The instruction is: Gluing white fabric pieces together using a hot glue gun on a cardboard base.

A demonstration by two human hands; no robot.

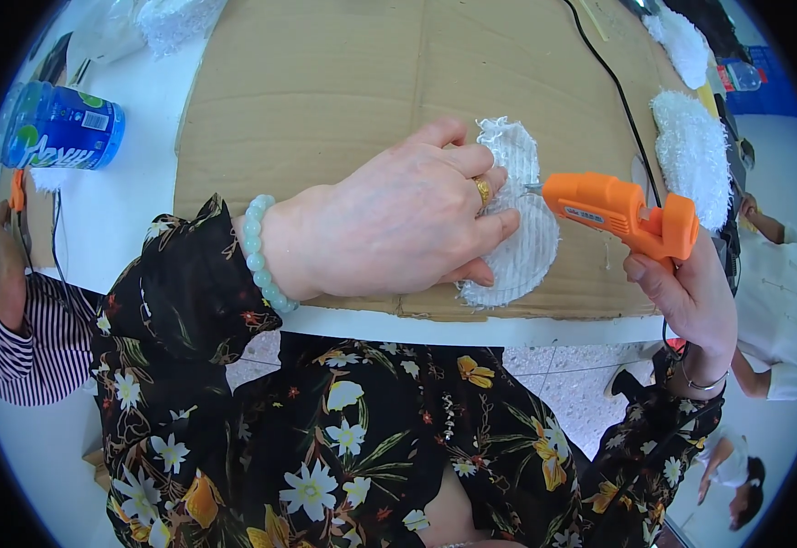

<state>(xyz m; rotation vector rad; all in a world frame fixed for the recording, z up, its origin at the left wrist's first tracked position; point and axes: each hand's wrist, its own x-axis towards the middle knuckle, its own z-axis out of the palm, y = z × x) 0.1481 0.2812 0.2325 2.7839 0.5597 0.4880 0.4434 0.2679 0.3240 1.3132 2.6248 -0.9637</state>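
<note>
On the brown cardboard lies a white oval pad of ribbed, fuzzy-edged fabric [528,239]. My left hand [396,215] reaches across from the left and grips the pad's left side. Its bent fingertips press on the fabric, and the thumb is at the lower left edge. My right hand [681,290] is closed round the handle of an orange hot glue gun [599,203], partly hidden behind the gun. The metal nozzle points left, over the upper middle of the pad and close to my left fingers. Whether it touches the fabric I cannot tell.
The cardboard sheet [307,91] covers most of the white table. A black cord [619,87] runs along its right side. White fluffy pieces [693,155] lie at the right edge. A blue-labelled plastic jar [69,126] stands at the left. Other people sit on both sides.
</note>
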